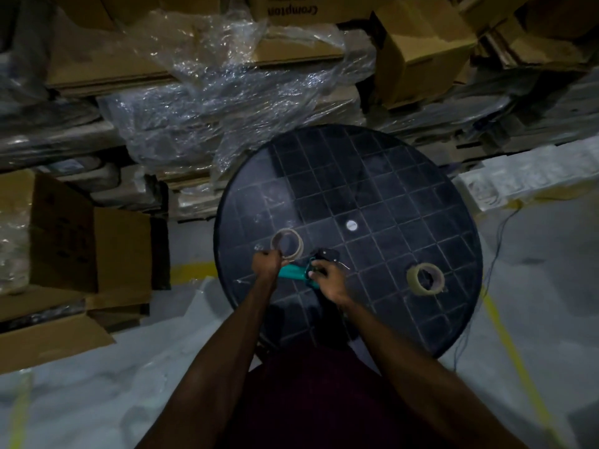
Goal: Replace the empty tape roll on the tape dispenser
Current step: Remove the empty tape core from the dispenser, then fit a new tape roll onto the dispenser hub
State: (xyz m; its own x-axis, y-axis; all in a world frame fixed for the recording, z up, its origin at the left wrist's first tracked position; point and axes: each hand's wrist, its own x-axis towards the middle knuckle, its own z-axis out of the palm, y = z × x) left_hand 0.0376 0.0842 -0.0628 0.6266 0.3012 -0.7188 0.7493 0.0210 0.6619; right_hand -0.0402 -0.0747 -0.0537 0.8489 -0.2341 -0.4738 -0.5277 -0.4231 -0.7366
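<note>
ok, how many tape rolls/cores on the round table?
2. An empty core, pinched by the left hand at the table's near-left; a fuller tape roll lying alone toward the right edge. None seems hidden.

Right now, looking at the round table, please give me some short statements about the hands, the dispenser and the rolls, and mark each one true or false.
1. The left hand holds the empty tape roll. True.
2. The right hand rests flat on the table. False: it grips the tape dispenser.
3. The full tape roll lies alone, right of the hands. True.
4. The dispenser handle is red. False: teal.
</note>
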